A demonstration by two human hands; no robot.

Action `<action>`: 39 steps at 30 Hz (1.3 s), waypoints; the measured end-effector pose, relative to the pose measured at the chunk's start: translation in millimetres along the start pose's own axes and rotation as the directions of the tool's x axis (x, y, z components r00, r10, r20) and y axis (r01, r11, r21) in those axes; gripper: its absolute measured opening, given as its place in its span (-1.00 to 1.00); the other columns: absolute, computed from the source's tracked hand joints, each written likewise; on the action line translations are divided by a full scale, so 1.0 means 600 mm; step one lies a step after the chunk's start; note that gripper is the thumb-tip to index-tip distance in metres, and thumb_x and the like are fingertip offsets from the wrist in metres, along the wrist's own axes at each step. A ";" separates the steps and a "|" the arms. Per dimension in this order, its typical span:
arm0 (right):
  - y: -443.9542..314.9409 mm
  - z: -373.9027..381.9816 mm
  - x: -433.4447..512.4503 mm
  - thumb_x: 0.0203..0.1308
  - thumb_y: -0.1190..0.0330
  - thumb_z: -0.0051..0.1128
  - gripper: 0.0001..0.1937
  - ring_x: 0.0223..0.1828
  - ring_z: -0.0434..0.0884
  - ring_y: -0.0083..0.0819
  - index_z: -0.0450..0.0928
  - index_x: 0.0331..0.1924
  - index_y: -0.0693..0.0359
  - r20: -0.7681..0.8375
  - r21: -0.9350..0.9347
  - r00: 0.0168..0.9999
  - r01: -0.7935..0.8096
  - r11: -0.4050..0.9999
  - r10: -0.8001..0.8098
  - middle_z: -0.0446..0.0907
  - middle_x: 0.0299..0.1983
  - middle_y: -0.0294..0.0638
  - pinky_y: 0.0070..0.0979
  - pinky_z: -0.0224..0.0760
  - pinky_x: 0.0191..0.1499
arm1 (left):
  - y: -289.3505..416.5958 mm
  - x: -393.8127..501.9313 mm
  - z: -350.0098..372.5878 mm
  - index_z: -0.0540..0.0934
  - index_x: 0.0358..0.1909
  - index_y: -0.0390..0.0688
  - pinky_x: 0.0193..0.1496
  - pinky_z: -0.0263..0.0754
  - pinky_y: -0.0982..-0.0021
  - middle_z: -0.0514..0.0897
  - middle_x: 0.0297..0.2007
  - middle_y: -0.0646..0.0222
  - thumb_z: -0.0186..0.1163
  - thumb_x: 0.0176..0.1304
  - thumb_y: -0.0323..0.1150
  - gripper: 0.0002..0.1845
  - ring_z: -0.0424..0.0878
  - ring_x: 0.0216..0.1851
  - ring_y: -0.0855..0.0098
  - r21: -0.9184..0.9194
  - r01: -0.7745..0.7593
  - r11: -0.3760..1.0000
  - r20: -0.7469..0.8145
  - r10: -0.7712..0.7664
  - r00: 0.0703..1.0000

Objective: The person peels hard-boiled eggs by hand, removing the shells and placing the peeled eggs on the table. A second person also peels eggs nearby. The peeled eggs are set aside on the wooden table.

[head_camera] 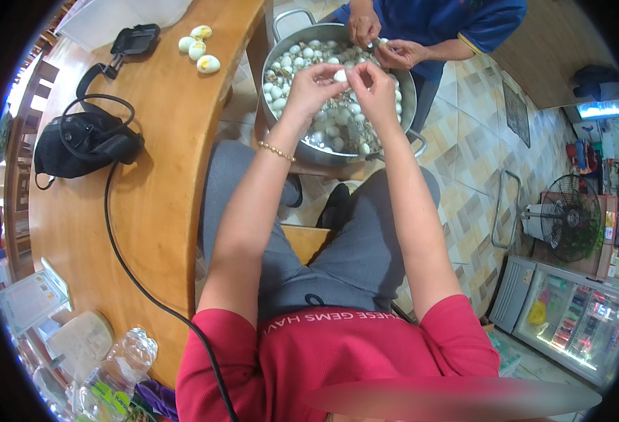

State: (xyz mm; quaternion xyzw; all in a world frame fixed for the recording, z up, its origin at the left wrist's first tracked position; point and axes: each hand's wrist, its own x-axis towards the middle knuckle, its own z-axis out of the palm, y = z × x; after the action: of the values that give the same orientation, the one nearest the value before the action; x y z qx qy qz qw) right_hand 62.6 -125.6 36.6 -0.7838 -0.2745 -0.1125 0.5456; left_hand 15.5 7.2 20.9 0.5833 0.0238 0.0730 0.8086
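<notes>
Over a large metal pot [409,100], my left hand [315,90] holds a small white egg [340,76] between thumb and fingers. The pinched fingertips of my right hand [374,90] meet at the egg's right side; how much they grip is partly hidden. Many small white eggs [336,132] lie in water in the pot, with bits of cracked shell among them. Across the pot, another person's hands [402,54] hold a small egg with loosened shell.
A wooden table [167,158] stands at my left, bearing several eggs with yellow patches [208,64], a black pouch [85,140], a black cable [125,266] and a plastic bottle [106,390]. A fan [571,218] and a glass-door fridge [573,316] stand at the right, beyond the tiled floor [462,158].
</notes>
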 end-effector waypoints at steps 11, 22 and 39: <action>0.007 -0.023 0.004 0.04 0.37 0.23 -0.83 -0.64 0.36 -0.70 0.52 -0.52 0.29 -0.036 -0.045 0.992 -0.126 0.991 0.124 0.47 -0.69 -0.38 -0.66 0.20 -0.55 | -0.001 0.003 -0.004 0.47 0.05 -0.24 -0.27 0.53 0.56 0.60 -0.19 0.30 0.25 0.09 -0.51 -0.57 0.61 -0.29 0.50 -0.123 0.084 0.989 0.043 -0.079 0.996; 0.021 -0.044 0.015 0.01 0.38 0.25 -0.83 -0.60 0.40 -0.73 0.53 -0.54 0.29 0.039 0.037 0.961 -0.274 0.961 0.273 0.49 -0.67 -0.40 -0.69 0.25 -0.52 | 0.002 0.002 0.002 0.53 -0.11 -0.28 -0.21 0.58 0.50 0.59 -0.24 0.31 0.26 0.07 -0.56 -0.70 0.63 -0.24 0.44 -0.072 -0.003 0.997 -0.007 0.003 1.000; 0.062 -0.124 0.025 0.01 0.35 0.28 -0.82 -0.63 0.45 -0.72 0.54 -0.51 0.28 0.253 -0.060 0.899 -0.353 0.934 0.356 0.52 -0.64 -0.39 -0.71 0.32 -0.54 | -0.002 0.009 -0.009 0.59 -0.34 -0.21 -0.51 0.40 0.65 0.53 -0.54 0.54 0.38 0.01 -0.29 -0.75 0.45 -0.54 0.68 0.066 0.019 0.998 -0.212 -0.005 0.977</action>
State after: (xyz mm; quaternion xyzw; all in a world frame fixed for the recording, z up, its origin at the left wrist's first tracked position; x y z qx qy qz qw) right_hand 104.6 -198.5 42.7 -0.8318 -0.1957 0.0908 0.5114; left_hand 20.1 12.5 18.4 0.5992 0.1156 0.1287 0.7817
